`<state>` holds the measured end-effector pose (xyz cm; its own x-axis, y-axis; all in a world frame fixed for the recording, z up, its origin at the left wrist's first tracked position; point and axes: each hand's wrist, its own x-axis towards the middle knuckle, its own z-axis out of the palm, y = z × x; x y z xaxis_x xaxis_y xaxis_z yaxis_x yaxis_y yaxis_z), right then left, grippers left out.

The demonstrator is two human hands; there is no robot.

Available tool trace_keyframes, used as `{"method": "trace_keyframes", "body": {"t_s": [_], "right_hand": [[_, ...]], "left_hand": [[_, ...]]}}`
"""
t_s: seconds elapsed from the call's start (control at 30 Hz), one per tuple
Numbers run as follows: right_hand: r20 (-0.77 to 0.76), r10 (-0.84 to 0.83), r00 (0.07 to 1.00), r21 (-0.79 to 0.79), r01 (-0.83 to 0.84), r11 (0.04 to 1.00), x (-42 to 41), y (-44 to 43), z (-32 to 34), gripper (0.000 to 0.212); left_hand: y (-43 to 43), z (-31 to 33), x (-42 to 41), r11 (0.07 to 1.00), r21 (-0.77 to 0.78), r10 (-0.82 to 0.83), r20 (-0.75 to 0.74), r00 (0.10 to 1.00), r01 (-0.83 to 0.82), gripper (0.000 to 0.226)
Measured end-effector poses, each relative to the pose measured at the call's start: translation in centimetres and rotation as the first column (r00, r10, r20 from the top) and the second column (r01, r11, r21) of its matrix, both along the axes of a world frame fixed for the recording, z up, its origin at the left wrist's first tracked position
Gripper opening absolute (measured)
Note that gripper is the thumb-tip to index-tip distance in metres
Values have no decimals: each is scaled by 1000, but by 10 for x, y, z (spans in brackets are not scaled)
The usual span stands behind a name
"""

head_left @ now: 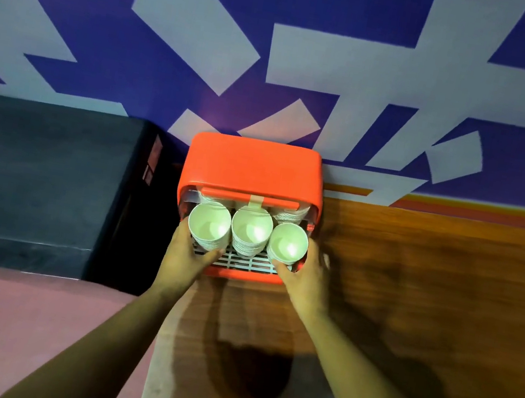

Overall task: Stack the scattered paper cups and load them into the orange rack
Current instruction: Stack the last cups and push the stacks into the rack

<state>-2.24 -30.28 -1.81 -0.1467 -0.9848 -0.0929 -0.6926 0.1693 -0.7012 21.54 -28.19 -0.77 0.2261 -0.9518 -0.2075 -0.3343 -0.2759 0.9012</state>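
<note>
Gripping cup stacks [250, 231] in orange rack [252, 166]

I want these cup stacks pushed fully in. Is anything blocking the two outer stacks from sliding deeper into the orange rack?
Nothing visible blocks them. The left hand and right hand touch the outer stacks of white paper cups on the orange plastic rack's grated tray. More cups show behind, but the interior's depth is hidden.

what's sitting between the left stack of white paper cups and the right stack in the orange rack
In the head view, a third stack of white paper cups stands between the left stack and right stack, on the orange plastic rack.
</note>
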Motion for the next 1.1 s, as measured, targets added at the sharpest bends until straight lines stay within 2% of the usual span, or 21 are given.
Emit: {"method": "trace_keyframes", "body": {"t_s": [0.07,0.2,0.53,0.67,0.73,0.8,0.83,0.9,1.03,1.1], "right_hand": [[-17,-33,999,36,34,999,2,-4,-1,75],[47,-35,998,87,31,996,2,-8,-4,75],[53,-2,999,125,-4,992,2,-11,-2,75],[26,6,1000,132,-10,991,2,-9,8,82],[-32,-2,999,50,3,999,-1,-4,23,78],[-58,0,998,-123,-7,992,-3,2,46,65],[-63,22,998,-204,-34,978,-2,1,58,60],[-104,110,989,-261,-134,956,5,-11,80,59],[-302,382,873,-197,-449,871,27,-40,91,66],[-383,437,814,-148,-521,841,30,-37,84,69]], "left_hand": [[-1,-3,2,1000,17,22,-12,1000,-22,76],[-1,-5,2,999,9,37,-23,999,-37,75],[-2,-8,5,999,11,33,-9,999,-33,74],[-1,-4,3,999,18,34,-7,999,-34,76],[2,-2,3,999,28,37,-6,999,-37,77],[6,-4,7,999,20,28,32,999,-29,78],[8,-5,9,1000,17,21,76,997,-22,79],[12,-9,13,1000,28,-1,161,987,-3,78],[16,-4,11,999,2,-49,173,984,49,67],[17,0,10,997,-7,-74,167,983,76,62]]}}
